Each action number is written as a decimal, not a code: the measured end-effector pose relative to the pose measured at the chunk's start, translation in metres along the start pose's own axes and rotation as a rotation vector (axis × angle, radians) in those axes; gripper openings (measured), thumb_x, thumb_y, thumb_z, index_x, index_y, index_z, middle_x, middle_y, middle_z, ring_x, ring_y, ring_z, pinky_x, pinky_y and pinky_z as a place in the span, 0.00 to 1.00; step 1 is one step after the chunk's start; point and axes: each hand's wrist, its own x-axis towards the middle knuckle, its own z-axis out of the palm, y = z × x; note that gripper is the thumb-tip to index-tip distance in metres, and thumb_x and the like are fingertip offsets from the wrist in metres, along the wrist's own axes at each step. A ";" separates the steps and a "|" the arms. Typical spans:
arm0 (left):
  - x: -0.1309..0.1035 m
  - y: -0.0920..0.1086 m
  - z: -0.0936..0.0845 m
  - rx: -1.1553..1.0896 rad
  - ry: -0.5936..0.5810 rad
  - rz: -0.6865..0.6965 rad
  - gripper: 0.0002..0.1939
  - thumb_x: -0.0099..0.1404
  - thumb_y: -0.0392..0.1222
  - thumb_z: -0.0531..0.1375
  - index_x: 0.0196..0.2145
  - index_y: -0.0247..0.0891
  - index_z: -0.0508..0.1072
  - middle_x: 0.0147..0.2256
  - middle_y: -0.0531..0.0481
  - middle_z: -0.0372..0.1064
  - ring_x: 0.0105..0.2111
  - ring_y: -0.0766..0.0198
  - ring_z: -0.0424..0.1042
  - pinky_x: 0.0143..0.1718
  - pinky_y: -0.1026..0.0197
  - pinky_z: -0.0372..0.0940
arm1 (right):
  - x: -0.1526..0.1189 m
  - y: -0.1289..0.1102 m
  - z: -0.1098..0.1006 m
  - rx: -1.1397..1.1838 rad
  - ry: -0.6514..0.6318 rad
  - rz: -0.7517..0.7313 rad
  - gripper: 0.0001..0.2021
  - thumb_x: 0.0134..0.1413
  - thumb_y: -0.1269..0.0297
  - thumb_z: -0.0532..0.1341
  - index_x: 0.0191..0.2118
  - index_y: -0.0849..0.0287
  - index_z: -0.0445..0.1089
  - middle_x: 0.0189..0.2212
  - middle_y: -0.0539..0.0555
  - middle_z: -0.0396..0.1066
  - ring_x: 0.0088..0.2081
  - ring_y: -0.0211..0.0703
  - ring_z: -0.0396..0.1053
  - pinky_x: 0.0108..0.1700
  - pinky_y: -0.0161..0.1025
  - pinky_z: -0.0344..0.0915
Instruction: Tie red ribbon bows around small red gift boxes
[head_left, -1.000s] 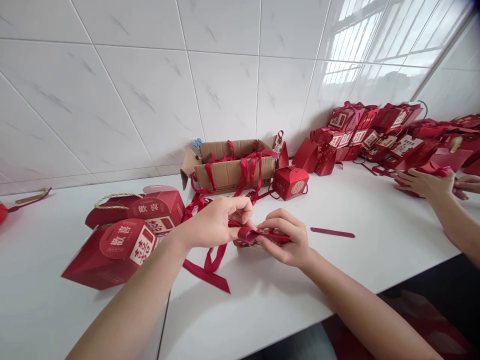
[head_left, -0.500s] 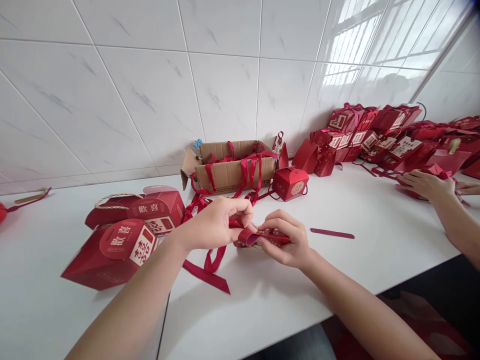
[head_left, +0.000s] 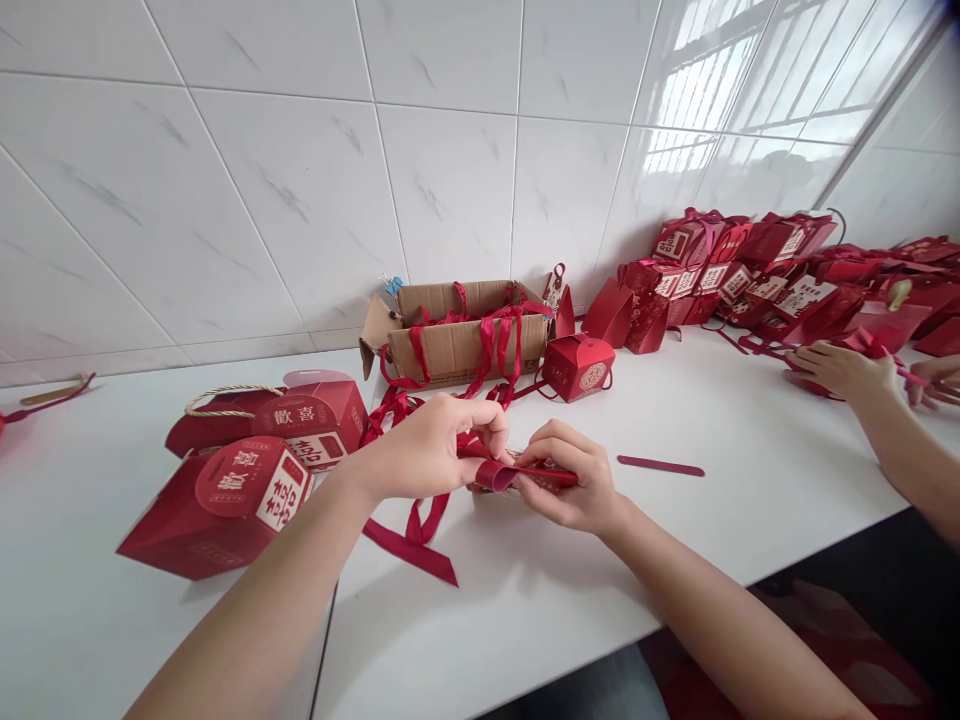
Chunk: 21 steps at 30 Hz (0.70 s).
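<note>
My left hand (head_left: 448, 447) and my right hand (head_left: 571, 474) meet at the middle of the table. Between their fingertips is a glossy red strip (head_left: 493, 476) bent into a loop, pinched from both sides. Underneath it sits a small patterned gift box (head_left: 487, 498), mostly hidden by my fingers. A long red ribbon (head_left: 420, 560) trails over the table below my left wrist. To the right of my right hand lies a separate flat dark-red strip (head_left: 660, 466).
Behind my hands stands a cardboard box (head_left: 465, 355) with red ribbons draped over its rim. Two red gift boxes (head_left: 217, 510) are at the left, a small red box (head_left: 577, 368) behind. Stacked red boxes (head_left: 705, 270) line the right wall, near a co-worker's hands (head_left: 847, 370).
My hands keep nearly the same pinch on the strip. At the right, the co-worker's far hand has opened and shifted slightly by the pink ribbon.
</note>
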 end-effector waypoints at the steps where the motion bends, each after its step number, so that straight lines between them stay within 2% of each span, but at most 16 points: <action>1: 0.000 0.000 0.000 0.000 -0.011 0.018 0.04 0.57 0.37 0.61 0.31 0.39 0.67 0.32 0.53 0.69 0.34 0.64 0.71 0.32 0.62 0.69 | 0.000 0.000 0.000 -0.004 0.002 0.002 0.05 0.48 0.71 0.63 0.33 0.59 0.68 0.26 0.53 0.66 0.25 0.37 0.64 0.25 0.36 0.65; 4: 0.001 0.000 -0.001 0.016 -0.032 0.070 0.05 0.59 0.37 0.59 0.35 0.40 0.67 0.35 0.53 0.68 0.35 0.64 0.70 0.34 0.61 0.69 | 0.000 0.001 0.000 -0.023 0.006 0.006 0.05 0.48 0.71 0.63 0.33 0.59 0.68 0.26 0.52 0.66 0.25 0.38 0.65 0.25 0.36 0.65; 9: -0.001 0.003 0.001 0.086 -0.059 0.043 0.16 0.57 0.40 0.62 0.44 0.43 0.66 0.41 0.51 0.69 0.43 0.60 0.71 0.42 0.58 0.68 | 0.001 0.001 0.000 -0.068 0.007 -0.019 0.04 0.49 0.71 0.63 0.31 0.58 0.67 0.25 0.51 0.66 0.25 0.37 0.64 0.26 0.36 0.64; 13: -0.003 0.007 0.003 0.081 -0.029 -0.001 0.15 0.59 0.42 0.61 0.43 0.44 0.64 0.42 0.51 0.71 0.45 0.59 0.70 0.44 0.57 0.67 | 0.001 0.000 0.000 -0.091 0.006 -0.020 0.04 0.49 0.69 0.63 0.31 0.57 0.67 0.25 0.51 0.67 0.24 0.38 0.65 0.26 0.37 0.64; 17: -0.003 0.009 0.006 0.030 0.010 -0.041 0.13 0.60 0.42 0.60 0.42 0.44 0.62 0.41 0.52 0.71 0.42 0.61 0.72 0.39 0.59 0.68 | 0.002 0.000 0.000 -0.089 0.020 -0.031 0.04 0.49 0.70 0.63 0.32 0.57 0.67 0.24 0.51 0.67 0.24 0.37 0.64 0.25 0.36 0.65; 21: -0.004 0.013 0.009 0.084 0.063 -0.049 0.11 0.62 0.40 0.58 0.41 0.44 0.61 0.37 0.54 0.71 0.35 0.64 0.73 0.35 0.61 0.67 | 0.003 -0.001 0.001 -0.106 0.034 -0.001 0.03 0.49 0.70 0.62 0.32 0.57 0.67 0.25 0.52 0.67 0.24 0.38 0.65 0.25 0.36 0.65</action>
